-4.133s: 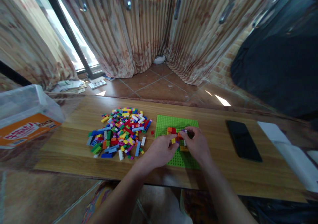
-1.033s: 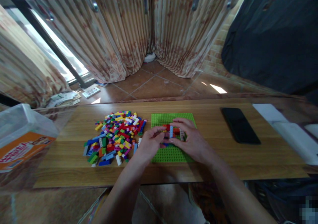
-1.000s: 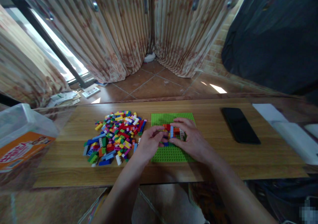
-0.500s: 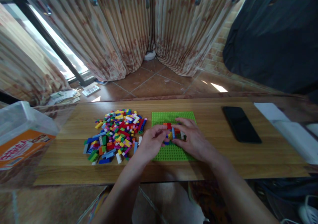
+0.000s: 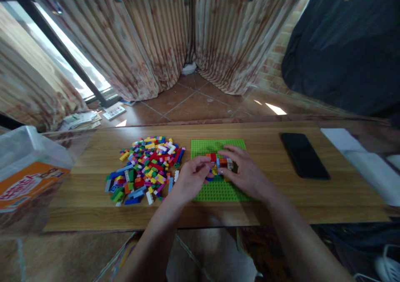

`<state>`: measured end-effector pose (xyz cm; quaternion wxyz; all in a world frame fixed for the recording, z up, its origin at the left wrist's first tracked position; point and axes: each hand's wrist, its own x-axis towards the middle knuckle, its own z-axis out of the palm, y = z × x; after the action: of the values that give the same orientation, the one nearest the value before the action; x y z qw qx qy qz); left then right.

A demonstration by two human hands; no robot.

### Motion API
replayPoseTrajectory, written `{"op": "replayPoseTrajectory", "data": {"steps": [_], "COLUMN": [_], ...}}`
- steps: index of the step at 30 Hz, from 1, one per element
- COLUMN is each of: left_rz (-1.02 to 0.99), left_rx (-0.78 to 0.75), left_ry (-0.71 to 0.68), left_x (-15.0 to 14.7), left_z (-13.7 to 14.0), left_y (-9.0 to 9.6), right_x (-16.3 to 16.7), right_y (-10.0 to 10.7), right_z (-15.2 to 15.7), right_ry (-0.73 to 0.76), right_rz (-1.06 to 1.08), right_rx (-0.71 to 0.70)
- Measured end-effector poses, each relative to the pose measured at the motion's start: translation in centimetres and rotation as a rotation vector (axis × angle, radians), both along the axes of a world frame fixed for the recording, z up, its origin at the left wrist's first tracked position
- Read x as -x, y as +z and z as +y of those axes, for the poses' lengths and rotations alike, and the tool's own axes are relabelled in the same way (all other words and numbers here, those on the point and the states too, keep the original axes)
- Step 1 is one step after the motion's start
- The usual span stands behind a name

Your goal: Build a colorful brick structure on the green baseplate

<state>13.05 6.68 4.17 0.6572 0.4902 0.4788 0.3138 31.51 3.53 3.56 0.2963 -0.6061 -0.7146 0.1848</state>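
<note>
A small structure of coloured toy bricks point(image 5: 222, 162), with red, orange, yellow, blue and white parts, sits on a green studded baseplate point(image 5: 218, 195). My left hand point(image 5: 194, 177) is at its left side, thumb and fingertips drawn together in a pinch; what lies between them is hidden. From the right, my right hand point(image 5: 245, 170) curls around the structure, thumb on the near side and fingers on the far side. Both hands cover part of the bricks. Left of the baseplate lies a loose pile of mixed toy bricks point(image 5: 150, 165).
All this is on a long wooden table point(image 5: 265, 209). A black phone point(image 5: 303, 154) lies to the right, with white paper point(image 5: 368, 169) at the right end. A clear plastic box point(image 5: 34, 169) with an orange label stands at the left end. Curtains point(image 5: 156, 36) hang behind.
My right hand has shifted slightly, its thumb and fingers uncovering more of the orange and white bricks. My left hand stays nearly in place.
</note>
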Motion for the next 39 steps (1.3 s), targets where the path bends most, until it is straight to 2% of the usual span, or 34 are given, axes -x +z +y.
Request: {"op": "replayPoseTrajectory", "data": {"steps": [5,17,27,35,39], "left_rz": [-0.003,-0.026,-0.055,-0.074,-0.082], "left_rx": [0.007,-0.002,-0.016,-0.042,-0.077], "left_ry": [-0.007,-0.005,-0.016,0.037,0.162], "left_x": [0.1,0.1,0.0,0.8,2.1], "left_z": [0.0,-0.1,-0.3,0.2,1.0], "left_y": [0.0,-0.4,0.2,0.7,1.7], "right_x": [0.3,0.1,0.0,-0.2,-0.8], "right_y": [0.2,-0.7,-1.6,-1.2,-0.4], "right_z": [0.0,0.4,0.4,0.2,0.4], "right_ry": [0.006,-0.03,-0.041,-0.013,-0.089], "right_rz": [0.008,0.061,0.091,0.045,0.154], "right_rx": [0.054,0.057,0.061,-0.008,-0.126]}}
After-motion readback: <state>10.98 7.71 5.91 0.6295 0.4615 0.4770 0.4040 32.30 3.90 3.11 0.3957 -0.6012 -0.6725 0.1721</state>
